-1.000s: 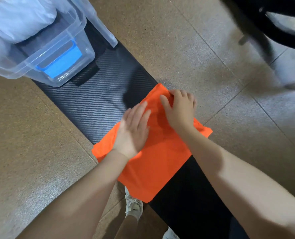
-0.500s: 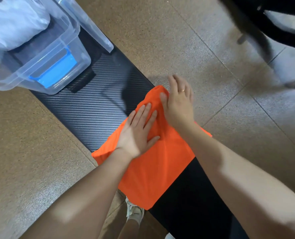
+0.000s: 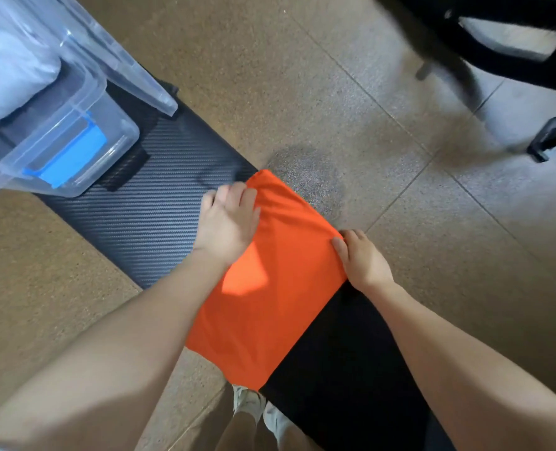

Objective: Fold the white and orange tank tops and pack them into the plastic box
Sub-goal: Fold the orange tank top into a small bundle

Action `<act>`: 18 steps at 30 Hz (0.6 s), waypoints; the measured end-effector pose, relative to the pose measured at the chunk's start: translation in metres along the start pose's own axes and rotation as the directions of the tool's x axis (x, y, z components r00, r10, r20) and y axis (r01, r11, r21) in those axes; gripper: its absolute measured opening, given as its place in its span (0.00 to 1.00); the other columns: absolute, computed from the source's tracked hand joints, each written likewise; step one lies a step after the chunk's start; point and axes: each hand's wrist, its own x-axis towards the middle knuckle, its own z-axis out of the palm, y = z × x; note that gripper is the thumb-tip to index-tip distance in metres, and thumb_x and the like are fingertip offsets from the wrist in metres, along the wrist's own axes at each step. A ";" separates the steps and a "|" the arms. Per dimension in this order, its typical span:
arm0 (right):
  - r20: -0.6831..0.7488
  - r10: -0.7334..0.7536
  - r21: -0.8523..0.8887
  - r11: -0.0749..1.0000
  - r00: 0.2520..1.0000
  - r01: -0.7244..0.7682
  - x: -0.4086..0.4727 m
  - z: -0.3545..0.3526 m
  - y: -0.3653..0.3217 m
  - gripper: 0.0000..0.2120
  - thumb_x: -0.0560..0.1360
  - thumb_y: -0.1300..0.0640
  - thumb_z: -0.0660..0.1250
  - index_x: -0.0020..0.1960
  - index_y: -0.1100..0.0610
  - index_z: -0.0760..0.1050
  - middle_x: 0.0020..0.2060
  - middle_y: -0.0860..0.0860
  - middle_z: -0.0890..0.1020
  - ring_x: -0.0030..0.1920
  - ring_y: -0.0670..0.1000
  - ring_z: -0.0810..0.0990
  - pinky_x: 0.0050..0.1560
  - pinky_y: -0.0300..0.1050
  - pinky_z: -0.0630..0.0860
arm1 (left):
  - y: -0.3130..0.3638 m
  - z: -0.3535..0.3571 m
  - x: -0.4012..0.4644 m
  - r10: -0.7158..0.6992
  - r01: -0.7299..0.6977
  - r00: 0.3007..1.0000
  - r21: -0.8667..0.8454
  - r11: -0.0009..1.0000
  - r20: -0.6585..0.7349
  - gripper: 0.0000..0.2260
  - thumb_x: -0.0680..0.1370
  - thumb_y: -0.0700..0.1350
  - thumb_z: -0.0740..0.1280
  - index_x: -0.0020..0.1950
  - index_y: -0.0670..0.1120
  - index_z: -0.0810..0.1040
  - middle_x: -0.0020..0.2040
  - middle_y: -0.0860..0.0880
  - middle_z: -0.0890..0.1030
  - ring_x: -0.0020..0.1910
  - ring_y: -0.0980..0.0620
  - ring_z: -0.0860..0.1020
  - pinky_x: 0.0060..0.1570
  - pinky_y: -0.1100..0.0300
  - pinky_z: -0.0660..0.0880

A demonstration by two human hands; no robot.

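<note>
Fingers (image 3: 345, 247) of your right hand (image 3: 362, 260) curl at the right edge of the orange tank top (image 3: 270, 288), thumb on top of the cloth and the other fingertips tucked over its border, so the hand pinches that edge. Your left hand (image 3: 227, 222) lies flat on the far left part of the same garment, its fingers (image 3: 247, 196) nearly straight and spread, pressing the fabric down near the far corner (two fingertips reach past the cloth onto the dark surface).

Between your hands the orange tank top is folded into a rough rectangle, lying across the black, carbon-patterned bench (image 3: 146, 209), with its near corner hanging past the bench edge above your shoes (image 3: 253, 405).

Farther along the bench, well apart from the cloth, stands the clear plastic box (image 3: 100, 92) with a blue latch (image 3: 71, 157). Inside it, at the upper left, sits the white tank top (image 3: 6, 76), blurred through the wall. Speckled floor tiles (image 3: 400, 157) surround the bench, and a black chair base (image 3: 498, 43) stands at the upper right.
</note>
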 end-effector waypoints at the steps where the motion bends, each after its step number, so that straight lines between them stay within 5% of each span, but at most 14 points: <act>1: -0.011 -0.031 0.012 0.999 0.999 0.031 -0.001 -0.005 0.001 0.20 0.80 0.47 0.53 0.63 0.59 0.71 0.60 0.57 0.74 0.60 0.59 0.74 0.57 0.52 0.71 | 0.002 -0.004 0.012 0.051 -0.050 0.999 0.039 0.998 -0.015 0.13 0.72 0.47 0.59 0.51 0.44 0.78 0.49 0.45 0.81 0.45 0.44 0.80 0.46 0.54 0.65; 6: -0.048 -0.095 0.030 0.995 0.994 0.097 0.002 -0.018 -0.007 0.14 0.77 0.53 0.63 0.55 0.63 0.76 0.50 0.61 0.78 0.53 0.60 0.75 0.46 0.47 0.66 | 0.010 -0.011 0.053 0.433 -0.454 0.889 0.173 0.874 0.146 0.15 0.71 0.45 0.56 0.48 0.45 0.81 0.48 0.47 0.84 0.44 0.47 0.82 0.46 0.56 0.65; 8: 0.006 -0.080 0.035 0.996 0.997 0.080 0.003 -0.023 -0.005 0.10 0.75 0.55 0.65 0.48 0.62 0.76 0.47 0.61 0.80 0.51 0.60 0.76 0.41 0.44 0.62 | 0.014 -0.020 0.057 0.443 -0.488 0.867 0.206 0.849 0.228 0.18 0.70 0.45 0.53 0.46 0.45 0.82 0.45 0.48 0.84 0.44 0.48 0.82 0.47 0.55 0.68; 13: 0.026 -0.127 0.080 0.989 0.992 0.124 -0.008 -0.033 -0.007 0.05 0.70 0.61 0.68 0.40 0.57 0.72 0.38 0.53 0.74 0.47 0.58 0.76 0.40 0.44 0.62 | 0.018 -0.030 0.066 0.257 -0.384 0.796 0.130 0.914 0.548 0.20 0.80 0.42 0.54 0.72 0.46 0.62 0.69 0.48 0.69 0.68 0.46 0.67 0.60 0.54 0.68; 18: -0.103 0.009 0.123 0.992 0.995 0.003 -0.020 -0.039 -0.011 0.04 0.71 0.61 0.66 0.45 0.59 0.76 0.43 0.58 0.81 0.49 0.59 0.78 0.43 0.48 0.68 | 0.029 -0.041 0.086 0.330 -0.543 0.776 0.302 0.784 0.538 0.17 0.78 0.48 0.61 0.66 0.45 0.69 0.65 0.45 0.73 0.65 0.44 0.70 0.59 0.52 0.68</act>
